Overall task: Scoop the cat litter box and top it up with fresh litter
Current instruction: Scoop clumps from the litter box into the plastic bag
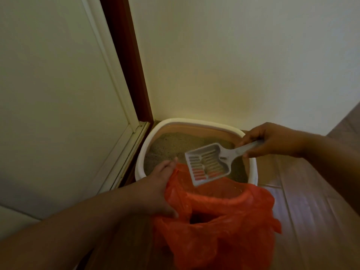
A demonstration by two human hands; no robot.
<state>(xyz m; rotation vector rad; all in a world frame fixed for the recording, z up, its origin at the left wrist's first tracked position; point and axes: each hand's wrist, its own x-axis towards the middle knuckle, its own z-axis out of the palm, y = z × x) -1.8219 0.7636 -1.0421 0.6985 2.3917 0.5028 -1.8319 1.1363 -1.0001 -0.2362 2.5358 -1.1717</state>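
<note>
Hands in view: I count two, both bare to the forearm.
Left hand [159, 189]: I see it gripping the near-left rim of the bag, thumb on the outside, fingers curled over the edge, holding the mouth apart.
Right hand [272, 140]: I see it pinching the scoop handle, thumb below and fingers curled over the top, above the far-right corner of the box.
Scoop [209, 163]: one, pale grey plastic, slotted. Its head tilts down toward me, its front edge over the bag mouth. The lower slots show red from the bag behind; through the upper slots I see litter. I cannot tell whether anything remains in the head.
Bag [224, 221]: one, thin orange-red plastic, crumpled, mouth open upward, just in front of the box and overlapping its near rim. Contents are not readable from here.
Litter box [194, 121]: one, white rim with a tan inner wall, standing on the floor in the corner, against the wall and just beside the door frame.
Litter [171, 145]: one grainy grey-brown bed covering the visible bottom of the box.
Floor [311, 201]: wood planks, running off to the right.
Door [58, 94]: one, pale panelled, at left, with a dark red-brown frame [132, 65] beside it.
Wall [233, 55]: one, plain cream, behind the box.
</note>
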